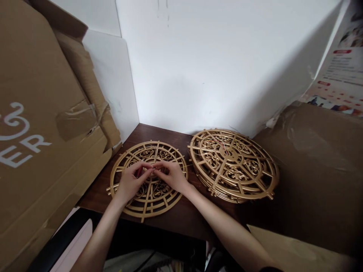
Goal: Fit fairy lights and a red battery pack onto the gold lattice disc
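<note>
A round gold openwork disc (146,208), with rings, spokes and scrollwork, lies flat on the dark wood table. Over its middle, my left hand (133,177) and my right hand (172,175) meet, fingertips together in a pinch. The tiny thing between the fingertips is too small to name. A bit of something red (139,172) shows inside my left hand; its kind is hidden. Thin strands run across the disc near my right hand. To the right rests a stack of similar gold discs (232,166), with thin coloured wires (225,146) at its top centre.
A large cardboard box (42,113) with white lettering stands on the left. More brown cardboard (317,162) rises on the right, below a printed poster (340,79). A white wall (193,68) closes off the back of the wood table (170,134).
</note>
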The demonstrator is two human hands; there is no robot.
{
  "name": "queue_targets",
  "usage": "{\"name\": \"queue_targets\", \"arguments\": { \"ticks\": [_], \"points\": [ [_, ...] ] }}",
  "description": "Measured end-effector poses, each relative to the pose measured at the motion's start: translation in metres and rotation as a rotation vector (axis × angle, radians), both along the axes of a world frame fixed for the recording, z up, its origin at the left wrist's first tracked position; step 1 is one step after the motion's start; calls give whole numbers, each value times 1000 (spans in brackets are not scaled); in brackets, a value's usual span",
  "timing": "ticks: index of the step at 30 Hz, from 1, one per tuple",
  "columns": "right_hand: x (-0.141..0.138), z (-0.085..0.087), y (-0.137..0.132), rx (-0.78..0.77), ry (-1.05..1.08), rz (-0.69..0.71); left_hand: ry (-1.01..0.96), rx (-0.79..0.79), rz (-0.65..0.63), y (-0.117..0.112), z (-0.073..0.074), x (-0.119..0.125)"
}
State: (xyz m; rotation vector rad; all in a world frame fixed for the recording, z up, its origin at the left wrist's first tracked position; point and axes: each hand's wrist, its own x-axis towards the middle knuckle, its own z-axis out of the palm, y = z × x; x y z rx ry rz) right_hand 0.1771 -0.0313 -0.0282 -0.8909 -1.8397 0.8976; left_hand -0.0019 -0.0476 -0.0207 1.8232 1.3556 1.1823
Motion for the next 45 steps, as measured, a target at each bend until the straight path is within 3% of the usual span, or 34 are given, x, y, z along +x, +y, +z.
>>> {"name": "queue_targets", "arguments": {
  "ticks": [7,11,14,18,24,32,37,45],
  "points": [
    [-3,1,5,-221,180,-34,-353,-186,-47,-4,5,6],
    [-9,3,10,-364,387,-29,-303,-234,-89,-6,4,7],
    [-11,4,13,-393,427,-27,-286,-217,-119,-5,2,6],
    [-9,3,15,-407,400,-38,-330,-228,-149,-4,0,5],
    [-6,-3,17,-361,366,14,-202,-200,-153,-4,0,4],
    [-2,-3,15,-268,285,84,-226,-147,-46,0,-6,2],
    [-2,-5,16,-239,239,73,-249,-162,-119,-2,-4,3],
    [0,-1,13,-178,120,98,-249,-165,-90,-2,-5,3]
  ]
}}
